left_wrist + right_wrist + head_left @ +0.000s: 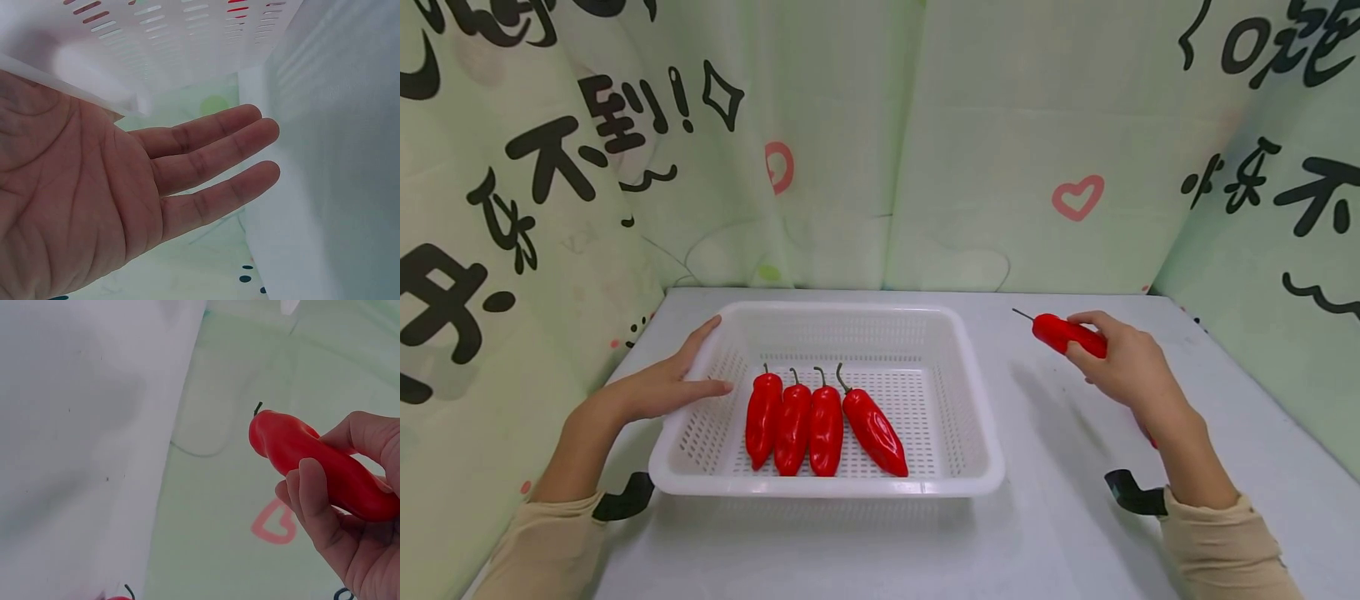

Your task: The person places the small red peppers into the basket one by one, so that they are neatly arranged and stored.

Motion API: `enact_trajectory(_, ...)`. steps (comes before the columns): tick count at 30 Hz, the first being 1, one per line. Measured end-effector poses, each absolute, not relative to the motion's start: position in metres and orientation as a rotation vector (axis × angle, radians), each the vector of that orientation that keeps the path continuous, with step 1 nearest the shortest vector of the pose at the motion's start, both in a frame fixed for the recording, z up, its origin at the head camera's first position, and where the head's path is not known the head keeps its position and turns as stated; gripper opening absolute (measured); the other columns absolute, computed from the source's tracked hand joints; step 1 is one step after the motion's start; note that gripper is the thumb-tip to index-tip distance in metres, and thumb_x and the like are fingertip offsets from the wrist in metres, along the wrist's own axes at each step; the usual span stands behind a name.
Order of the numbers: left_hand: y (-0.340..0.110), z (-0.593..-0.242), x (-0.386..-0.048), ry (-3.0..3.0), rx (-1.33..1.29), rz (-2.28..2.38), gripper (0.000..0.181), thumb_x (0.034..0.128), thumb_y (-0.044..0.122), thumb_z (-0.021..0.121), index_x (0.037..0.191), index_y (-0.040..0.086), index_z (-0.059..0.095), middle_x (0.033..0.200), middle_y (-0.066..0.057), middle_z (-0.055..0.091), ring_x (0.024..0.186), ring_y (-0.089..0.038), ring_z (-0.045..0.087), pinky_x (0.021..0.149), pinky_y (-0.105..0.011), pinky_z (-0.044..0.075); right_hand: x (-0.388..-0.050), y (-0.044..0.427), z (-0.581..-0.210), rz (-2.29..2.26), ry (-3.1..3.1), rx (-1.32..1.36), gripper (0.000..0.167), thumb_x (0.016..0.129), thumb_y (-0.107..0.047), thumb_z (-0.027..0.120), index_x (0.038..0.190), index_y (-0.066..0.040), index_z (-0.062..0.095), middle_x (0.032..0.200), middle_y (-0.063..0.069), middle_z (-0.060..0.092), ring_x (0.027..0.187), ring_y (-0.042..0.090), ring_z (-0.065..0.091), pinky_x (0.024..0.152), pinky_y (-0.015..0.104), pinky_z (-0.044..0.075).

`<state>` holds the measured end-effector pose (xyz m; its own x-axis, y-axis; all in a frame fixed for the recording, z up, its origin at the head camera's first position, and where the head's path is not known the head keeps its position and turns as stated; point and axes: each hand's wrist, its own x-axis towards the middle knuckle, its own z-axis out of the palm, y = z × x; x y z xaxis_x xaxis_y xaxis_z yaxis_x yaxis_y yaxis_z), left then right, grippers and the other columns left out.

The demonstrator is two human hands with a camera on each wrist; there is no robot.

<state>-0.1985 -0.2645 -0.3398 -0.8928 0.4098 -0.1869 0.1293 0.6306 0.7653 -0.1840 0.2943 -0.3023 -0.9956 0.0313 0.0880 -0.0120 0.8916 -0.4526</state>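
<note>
A white perforated plastic basket [955,400] holds several glossy red peppers [826,429] with thin dark stems, lying side by side. At its left rim rests my left hand [662,385], thumb over the inside and the other fingers outside. Straight, spread fingers [219,147] show below the rim in the left wrist view. To the right of the basket, my right hand [1123,362] pinches another red pepper [1067,335] above the table, thumb on one side and fingers on the other. Its stem end points away from the palm, towards the upper left.
Behind my right wrist, a bit of another red pepper [1146,433] shows; its stem end [119,598] enters the right wrist view's bottom edge. The white table [1037,517] is enclosed by pale green printed curtains [1000,125] at the back and both sides.
</note>
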Motion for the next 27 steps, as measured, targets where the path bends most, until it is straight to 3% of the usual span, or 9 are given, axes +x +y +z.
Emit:
enact_trajectory(8,-0.265,-0.339,-0.199,2.503,0.433,1.14,0.107,0.0949,0.035,0.067,0.163,0.021,-0.015,0.148,-0.031,0.037,0.094,-0.023,0.07,0.073,-0.044,0.064,-0.18,0.281,-0.3,0.706,-2.938,0.042,0.056,0.098,-0.023,0.062,0.148,-0.004,0.046,0.125,0.032,0.058,0.102,0.046,0.058,0.068,0.045,0.062)
enact_trajectory(19,-0.264,-0.34,-0.198,2.521,0.433,1.138,0.108,0.095,0.033,0.068,0.163,0.023,-0.015,0.148,-0.031,0.038,0.094,-0.024,0.071,0.073,-0.044,0.064,-0.175,0.26,-0.293,0.706,-2.909,0.089,0.058,0.096,-0.02,0.067,0.148,-0.004,0.048,0.133,0.032,0.054,0.111,0.05,0.053,0.074,0.054,0.062)
enact_trajectory(27,-0.264,-0.341,-0.197,2.524,0.436,1.148,0.108,0.0947,0.033,0.069,0.163,0.025,-0.015,0.149,-0.03,0.037,0.095,-0.024,0.071,0.072,-0.044,0.064,-0.172,0.25,-0.286,0.672,-2.894,0.159,0.053,0.098,-0.022,0.062,0.147,-0.008,0.05,0.132,0.029,0.058,0.109,0.046,0.055,0.071,0.05,0.062)
